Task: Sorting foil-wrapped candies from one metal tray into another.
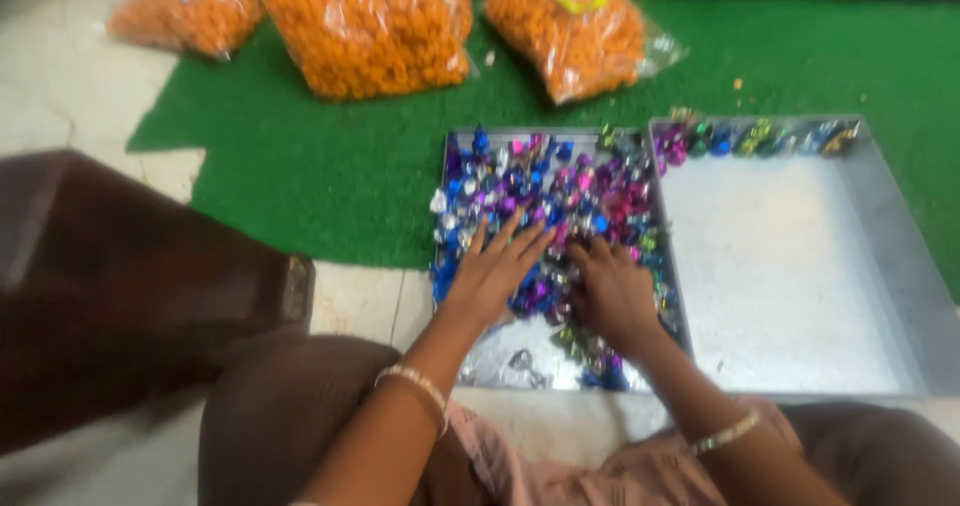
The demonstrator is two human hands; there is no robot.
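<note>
A metal tray [449, 146] on the floor is heaped with several small shiny foil-wrapped pieces [560, 191] in purple, blue, pink and silver. My left hand [495, 271] lies flat on the heap, fingers spread, pointing away from me. My right hand [612, 291] rests on the pieces just to its right, fingers curled down into them; whether it grips any is hidden. Both wrists wear thin bangles. The picture is blurred.
A second, larger metal tray [800, 296] sits to the right, with a row of foil pieces [760, 138] along its far edge. Three clear bags of orange balls [375, 31] lie on a green mat [320, 176] beyond. A dark brown object [130, 276] is at left.
</note>
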